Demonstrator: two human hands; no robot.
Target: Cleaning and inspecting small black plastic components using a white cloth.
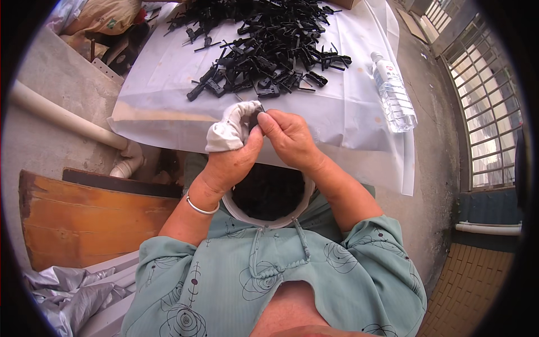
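My left hand (234, 160), its fingers covered by a white cloth glove (225, 136), is closed around a small black plastic part (255, 118). My right hand (291, 138) is bare and pinches the same part between thumb and forefinger, so the two hands meet over the table's near edge. Most of the part is hidden by my fingers. Just beyond them lies a heap of black plastic parts (269, 56) with thin prongs sticking out. Below my wrists, between my legs, stands a round white bucket (307, 197) with dark contents, too dim to make out singly.
White plastic sheeting (151, 84) covers the table. A clear water bottle (393, 95) lies near its right edge. To the left are a pale pipe (67, 118), an orange-brown wooden board (90, 219) and silvery sheeting (73, 297). A barred window (483, 101) is at far right.
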